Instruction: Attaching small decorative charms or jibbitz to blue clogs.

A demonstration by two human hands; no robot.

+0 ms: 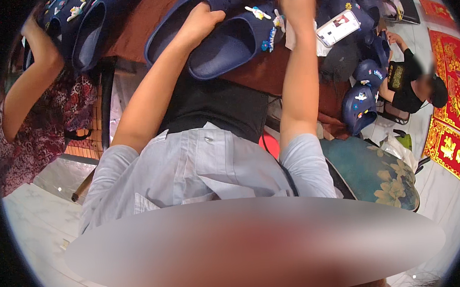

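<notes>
Left hand (198, 21) is clamped over the edge of a navy clog (219, 45) on the brown table (130, 34). Right hand (296, 2) sits just beyond, by the small charms (258, 13); can't tell its grip. I'd keep that 1 shoe pinned flat while pressing charms in.

Premises appear to be a small workshop or stall for decorating footwear. A counter (131, 37) with a brown top carries many identical navy clogs (225, 45), several fitted with small coloured charms (257, 12). Right of the counter, more navy clogs (360, 103) lie heaped, and beyond them a seated person (411, 84) works on the pale floor (31, 226). At the counter's left end another person's arm (29, 86) reaches the same stock. Red and gold printed sheets (454, 147) lie on the floor far right of the counter.
</notes>
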